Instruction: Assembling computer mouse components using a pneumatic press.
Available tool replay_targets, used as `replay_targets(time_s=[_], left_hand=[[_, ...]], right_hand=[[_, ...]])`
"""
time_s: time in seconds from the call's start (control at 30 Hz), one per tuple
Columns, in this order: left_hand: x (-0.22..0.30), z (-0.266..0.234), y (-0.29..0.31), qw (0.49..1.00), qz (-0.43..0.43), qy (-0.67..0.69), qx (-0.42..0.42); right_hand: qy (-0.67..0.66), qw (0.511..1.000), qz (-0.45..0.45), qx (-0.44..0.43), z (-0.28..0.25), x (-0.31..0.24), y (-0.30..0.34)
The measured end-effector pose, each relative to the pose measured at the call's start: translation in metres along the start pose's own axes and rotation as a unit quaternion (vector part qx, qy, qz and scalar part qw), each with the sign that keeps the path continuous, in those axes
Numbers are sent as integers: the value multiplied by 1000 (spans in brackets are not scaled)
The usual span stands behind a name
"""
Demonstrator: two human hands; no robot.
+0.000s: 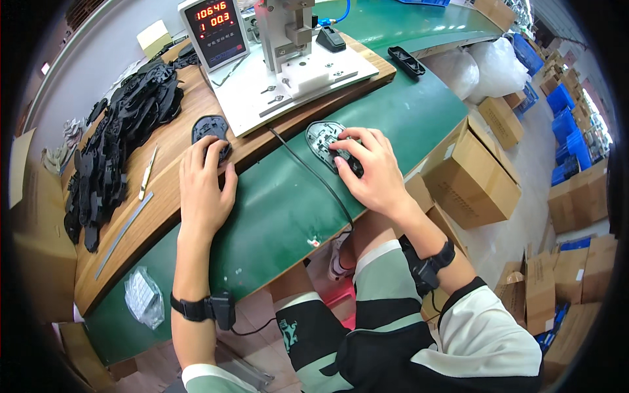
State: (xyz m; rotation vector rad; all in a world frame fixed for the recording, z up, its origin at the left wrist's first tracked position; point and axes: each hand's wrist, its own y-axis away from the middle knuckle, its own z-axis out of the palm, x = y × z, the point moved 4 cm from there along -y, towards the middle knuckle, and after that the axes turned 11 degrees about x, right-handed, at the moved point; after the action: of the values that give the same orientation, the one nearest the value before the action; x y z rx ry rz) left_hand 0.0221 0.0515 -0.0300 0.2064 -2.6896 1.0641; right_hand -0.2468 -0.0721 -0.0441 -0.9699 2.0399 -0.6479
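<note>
My left hand is at the front edge of the wooden board, its fingers curled over the near end of a black plastic mouse shell. On the green mat, my right hand grips the right side of an oval mouse base, whose ribbed inner side faces up. The fingers cover part of each piece. Behind both hands stands a small press on a white base plate. A black cable runs between the hands, across the mat and over its front edge.
A heap of black plastic parts covers the board's left. Near it lie a white-handled knife and a grey strip. A clear plastic bag is front left. A red-digit display stands behind; a black tray and cartons are right.
</note>
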Motion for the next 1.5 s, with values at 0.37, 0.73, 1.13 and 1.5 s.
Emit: replay_targets(time_s=[0.37, 0.73, 1.13, 1.5], left_hand=[[-3, 5, -6, 996, -24, -87, 27], [-2, 4, -9, 995, -35, -90, 38], [-4, -2, -9, 996, -30, -67, 59], [-10, 0, -2, 995, -28, -66, 69]], right_hand=[[10, 999, 19, -36, 0, -3, -6], [-117, 990, 82, -12, -5, 6, -15], [-189, 953, 234, 28, 50, 30, -141], [-88, 958, 275, 5, 52, 25, -166]])
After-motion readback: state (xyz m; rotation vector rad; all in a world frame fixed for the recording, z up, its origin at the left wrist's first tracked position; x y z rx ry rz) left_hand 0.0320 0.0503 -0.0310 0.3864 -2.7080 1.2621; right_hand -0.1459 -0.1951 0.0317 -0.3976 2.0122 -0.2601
